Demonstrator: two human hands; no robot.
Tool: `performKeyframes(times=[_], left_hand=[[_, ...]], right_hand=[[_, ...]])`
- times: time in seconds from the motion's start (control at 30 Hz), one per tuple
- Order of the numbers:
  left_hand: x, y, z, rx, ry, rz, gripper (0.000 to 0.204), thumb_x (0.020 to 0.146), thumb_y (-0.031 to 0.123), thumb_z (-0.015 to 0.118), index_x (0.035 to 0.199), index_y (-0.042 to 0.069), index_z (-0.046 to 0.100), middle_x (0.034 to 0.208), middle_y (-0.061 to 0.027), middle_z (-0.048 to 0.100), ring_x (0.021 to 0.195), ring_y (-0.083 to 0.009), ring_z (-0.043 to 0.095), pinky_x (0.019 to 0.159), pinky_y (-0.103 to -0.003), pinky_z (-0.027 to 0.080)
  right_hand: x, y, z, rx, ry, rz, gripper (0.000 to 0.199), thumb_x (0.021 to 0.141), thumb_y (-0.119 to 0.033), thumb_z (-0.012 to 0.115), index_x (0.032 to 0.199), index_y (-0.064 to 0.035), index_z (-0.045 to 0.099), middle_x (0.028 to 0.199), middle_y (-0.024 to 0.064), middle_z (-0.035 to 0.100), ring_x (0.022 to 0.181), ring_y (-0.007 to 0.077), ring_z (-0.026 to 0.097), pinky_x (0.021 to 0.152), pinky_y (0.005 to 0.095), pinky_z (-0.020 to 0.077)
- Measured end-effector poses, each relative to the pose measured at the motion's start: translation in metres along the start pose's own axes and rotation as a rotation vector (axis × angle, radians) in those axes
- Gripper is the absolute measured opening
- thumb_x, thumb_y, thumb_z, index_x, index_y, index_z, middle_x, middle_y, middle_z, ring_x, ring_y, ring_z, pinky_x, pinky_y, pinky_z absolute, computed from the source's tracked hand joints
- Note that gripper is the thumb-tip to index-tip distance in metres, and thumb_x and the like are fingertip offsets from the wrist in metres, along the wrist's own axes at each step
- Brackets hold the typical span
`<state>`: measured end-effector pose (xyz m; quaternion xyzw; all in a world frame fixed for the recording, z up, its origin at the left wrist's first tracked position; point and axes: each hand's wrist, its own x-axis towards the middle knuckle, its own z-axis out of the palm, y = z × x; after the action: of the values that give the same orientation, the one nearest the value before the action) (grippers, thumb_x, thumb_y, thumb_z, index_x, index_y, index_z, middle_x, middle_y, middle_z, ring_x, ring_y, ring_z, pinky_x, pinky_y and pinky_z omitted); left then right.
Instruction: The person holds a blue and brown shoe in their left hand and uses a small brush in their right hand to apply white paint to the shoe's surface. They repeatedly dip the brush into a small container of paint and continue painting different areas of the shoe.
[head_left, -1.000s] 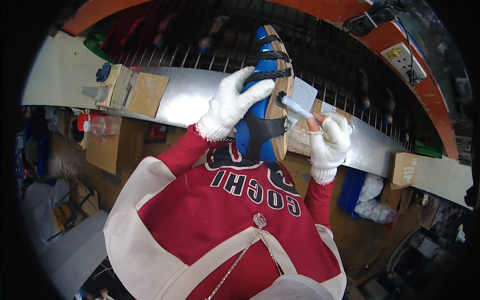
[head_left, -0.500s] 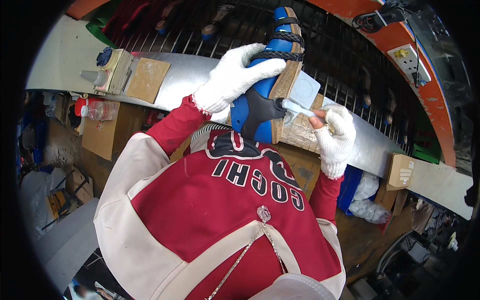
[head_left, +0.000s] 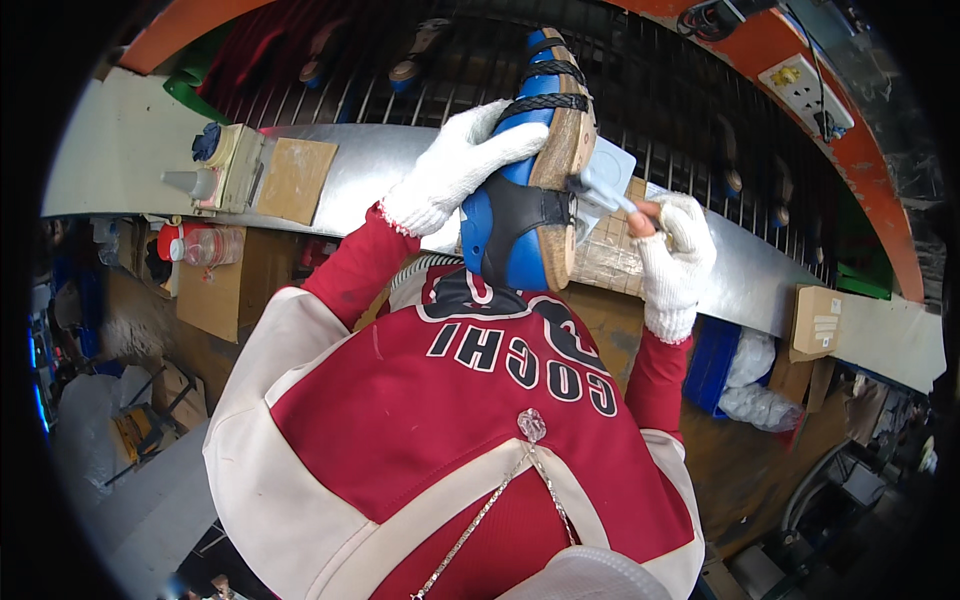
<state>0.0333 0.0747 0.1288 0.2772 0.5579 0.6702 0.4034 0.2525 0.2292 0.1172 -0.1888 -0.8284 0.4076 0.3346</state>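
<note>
A sandal (head_left: pixel 553 215) with black braided straps and a tan, wood-look sole is fitted on a blue shoe last (head_left: pixel 478 222). It stands tilted on its side edge-on, toe end pointing away. My left hand (head_left: pixel 455 170), in a white knit glove, is closed round the middle of the last. My right hand (head_left: pixel 678 262), gloved with bare fingertips showing, pinches a small brush-like tool (head_left: pixel 606 194) with a pale grey handle. The tool's tip is at the sole edge by the wide black strap; its exact end is blurred.
Behind the sandal sits a pale square container (head_left: pixel 615 160) beside a tan gridded block (head_left: pixel 612 255). A metal ledge (head_left: pixel 370 160) borders a rack of bars (head_left: pixel 660 165) carrying other sandals. A brown board (head_left: pixel 298 180) lies left; a small carton (head_left: pixel 816 320) stands right.
The sandal has been turned so more of its sole's underside shows. The tool's tip has shifted from the black strap's end up along the sole edge. Both hands keep their hold.
</note>
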Motion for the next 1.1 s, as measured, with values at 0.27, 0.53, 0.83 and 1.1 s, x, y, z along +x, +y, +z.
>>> performKeyframes(times=[0.27, 0.53, 0.83, 1.1], left_hand=[[-0.010, -0.010, -0.004, -0.083, 0.164, -0.009, 0.059, 0.089, 0.032, 0.076, 0.132, -0.004, 0.056, 0.121, -0.0131, 0.066, 0.109, -0.0176, 0.063, 0.096, -0.031, 0.051], [-0.013, -0.013, -0.010, 0.029, 0.227, 0.051, 0.063, 0.085, 0.032, 0.080, 0.131, -0.004, 0.057, 0.118, -0.0135, 0.067, 0.107, -0.0185, 0.064, 0.095, -0.031, 0.052], [-0.009, -0.010, -0.010, 0.053, 0.197, 0.046, 0.062, 0.085, 0.031, 0.080, 0.131, -0.004, 0.057, 0.118, -0.0135, 0.067, 0.106, -0.0181, 0.065, 0.094, -0.031, 0.053], [-0.005, -0.006, -0.007, -0.254, 0.182, -0.178, 0.055, 0.092, 0.035, 0.072, 0.131, -0.001, 0.058, 0.119, -0.0134, 0.067, 0.107, -0.0187, 0.066, 0.094, -0.031, 0.054]], right_hand=[[-0.026, -0.019, -0.011, 0.187, -0.119, 0.289, 0.015, 0.081, -0.010, 0.078, 0.089, 0.0019, 0.073, 0.082, 0.0041, 0.061, 0.075, 0.0129, 0.055, 0.065, 0.0273, 0.0430], [-0.021, -0.023, -0.004, -0.101, -0.127, 0.147, 0.018, 0.081, -0.016, 0.080, 0.088, 0.0001, 0.074, 0.080, 0.0046, 0.062, 0.076, 0.0164, 0.058, 0.067, 0.0309, 0.0430], [-0.007, -0.017, -0.002, -0.357, -0.021, -0.188, 0.019, 0.075, -0.012, 0.084, 0.089, -0.0023, 0.076, 0.086, 0.0066, 0.066, 0.085, 0.0194, 0.061, 0.072, 0.0320, 0.0458], [-0.011, 0.000, 0.003, 0.053, -0.077, 0.035, 0.021, 0.072, -0.008, 0.084, 0.090, -0.0003, 0.076, 0.092, 0.0079, 0.065, 0.091, 0.0205, 0.061, 0.077, 0.0322, 0.0493]])
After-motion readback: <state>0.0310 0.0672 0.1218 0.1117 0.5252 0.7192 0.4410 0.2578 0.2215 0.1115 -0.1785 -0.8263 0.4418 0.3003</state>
